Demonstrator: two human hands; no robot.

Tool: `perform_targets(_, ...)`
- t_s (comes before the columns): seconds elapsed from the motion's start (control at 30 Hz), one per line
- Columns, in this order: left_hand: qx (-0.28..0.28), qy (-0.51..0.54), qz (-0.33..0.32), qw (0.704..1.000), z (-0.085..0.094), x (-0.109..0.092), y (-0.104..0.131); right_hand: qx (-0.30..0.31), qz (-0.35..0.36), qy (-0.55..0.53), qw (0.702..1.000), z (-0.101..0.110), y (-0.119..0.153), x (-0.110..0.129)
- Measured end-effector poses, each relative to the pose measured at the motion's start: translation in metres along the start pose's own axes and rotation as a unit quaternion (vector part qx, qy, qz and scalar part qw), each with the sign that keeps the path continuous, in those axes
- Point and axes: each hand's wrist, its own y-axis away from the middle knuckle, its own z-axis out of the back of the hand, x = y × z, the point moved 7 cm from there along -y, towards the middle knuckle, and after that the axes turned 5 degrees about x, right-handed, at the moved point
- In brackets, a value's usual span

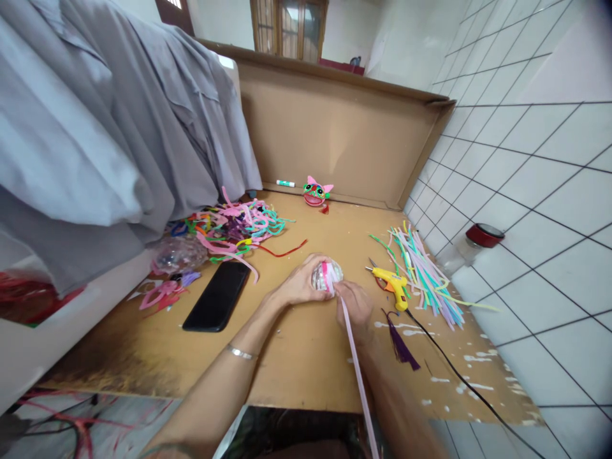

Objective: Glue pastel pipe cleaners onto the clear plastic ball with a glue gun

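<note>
Near the middle of the table, my left hand [304, 280] is wrapped round a small round object [337, 270] with clear and white surfaces and a bright pink band. My right hand [354, 303] is closed at its right side, pinching a long pale pink strip [354, 357]. The strip runs from the round object down past the table's front edge. Right of my hands, a yellow glue gun [394, 288] lies on its side, with a purple tassel [401, 343] below it.
Pipe cleaners lie in a bundle [425, 274] at the right and a tangled pile [239, 223] at the left. A black phone [217, 297] rests nearer me. A decorated face figure [315, 192] and a marker [285, 183] are at the back. A red-lidded jar [471, 245] stands by the tiled wall.
</note>
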Motion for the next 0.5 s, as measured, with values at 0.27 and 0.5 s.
perform_targets(0.27, 0.003, -0.003, -0.017, 1.000, -0.0005, -0.0017, 0.0004, -0.002, -0.005, -0.037, 0.999, 0.0008, -0.0012, -0.0023)
perform_targets(0.5, 0.006, -0.005, -0.036, 0.999, -0.0021, -0.0038, 0.0001, 0.001, -0.017, -0.034, 0.999, 0.0031, -0.0047, -0.0010)
